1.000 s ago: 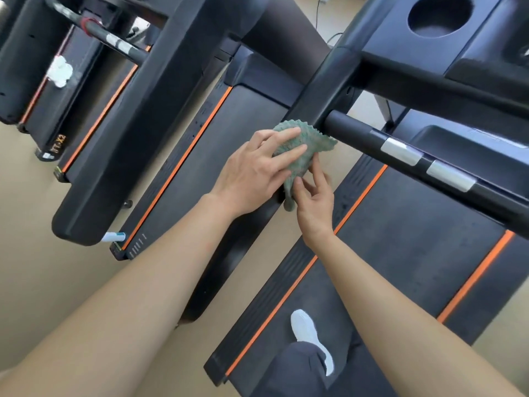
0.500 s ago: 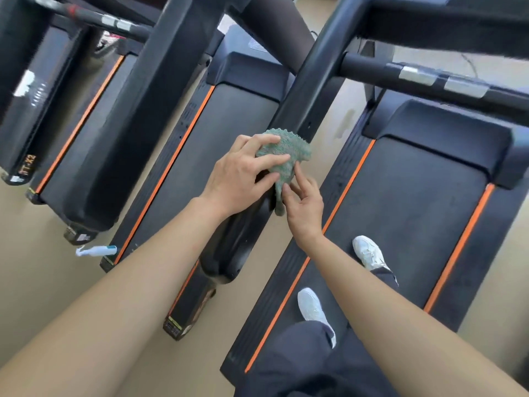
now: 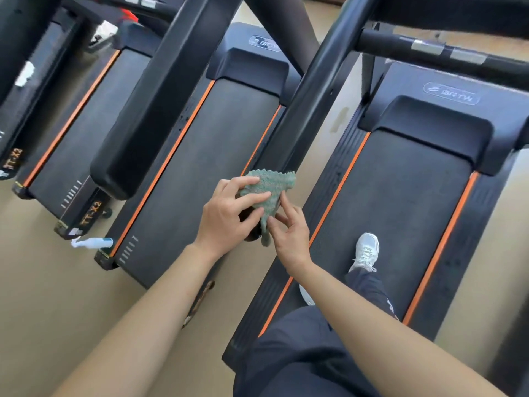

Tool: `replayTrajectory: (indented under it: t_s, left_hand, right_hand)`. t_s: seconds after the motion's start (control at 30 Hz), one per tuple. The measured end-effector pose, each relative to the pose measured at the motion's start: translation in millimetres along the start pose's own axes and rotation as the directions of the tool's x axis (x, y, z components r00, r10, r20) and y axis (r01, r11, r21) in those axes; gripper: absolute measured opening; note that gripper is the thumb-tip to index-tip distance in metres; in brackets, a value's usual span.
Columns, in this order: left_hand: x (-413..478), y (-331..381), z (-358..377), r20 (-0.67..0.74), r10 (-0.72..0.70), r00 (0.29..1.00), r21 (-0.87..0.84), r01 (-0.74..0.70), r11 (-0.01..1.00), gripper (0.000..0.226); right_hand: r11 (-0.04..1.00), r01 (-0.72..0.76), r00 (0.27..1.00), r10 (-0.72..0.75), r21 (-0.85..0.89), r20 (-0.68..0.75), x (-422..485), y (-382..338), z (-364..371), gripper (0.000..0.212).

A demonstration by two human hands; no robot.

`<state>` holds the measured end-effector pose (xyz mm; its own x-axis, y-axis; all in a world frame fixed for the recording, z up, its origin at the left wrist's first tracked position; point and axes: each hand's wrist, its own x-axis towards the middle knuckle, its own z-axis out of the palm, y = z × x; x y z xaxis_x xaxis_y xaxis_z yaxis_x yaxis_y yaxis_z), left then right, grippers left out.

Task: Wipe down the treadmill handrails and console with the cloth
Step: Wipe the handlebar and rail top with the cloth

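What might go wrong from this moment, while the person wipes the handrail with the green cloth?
1. The left hand and the right hand both hold the cloth near the end of the handrail; the cloth may slip off there.
2. The person stands on the belt with no hand free for balance.
3. The spray bottle lies on the floor beside the next treadmill; someone stepping down could trip on it.

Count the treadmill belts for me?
3: right belt under the shoe, middle belt, left belt. More may hide past the left edge.
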<state>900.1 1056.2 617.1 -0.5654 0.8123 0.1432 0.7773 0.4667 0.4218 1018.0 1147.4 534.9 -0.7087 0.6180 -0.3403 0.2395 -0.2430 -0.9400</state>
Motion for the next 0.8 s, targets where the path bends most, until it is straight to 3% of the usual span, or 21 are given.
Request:
replayTrajectory:
  t_s: [0.23,0.43,0.57,0.8]
  left_hand:
    - [-47,4,5,-0.14,-0.106,0.984,-0.048,0.1,0.994,0.034]
    - [-49,18,12,-0.226,-0.229,0.947,-0.059,0.222,0.973,0.026]
    - [-28,20,13,-0.212,-0.239,0.948,-0.029,0.239,0.971,0.033]
    - [29,28,17,-0.152,-0.284,0.947,-0.02,0.284,0.959,0.037]
  right_hand:
    - [0.999,-0.019,0.998,0.021,-0.043,0.058,-29,1,7,0.077]
    - [0.995,-0.081,0.996,0.078,0.065,0.043,-27,-5,6,0.066]
    - [0.995,-0.067,0.997,0.07,0.076,-0.045,-5,-21,3,0.066]
    - [1.0,-0.004,0.997,0.005,0.024,-0.075,39,-48,-18,0.06]
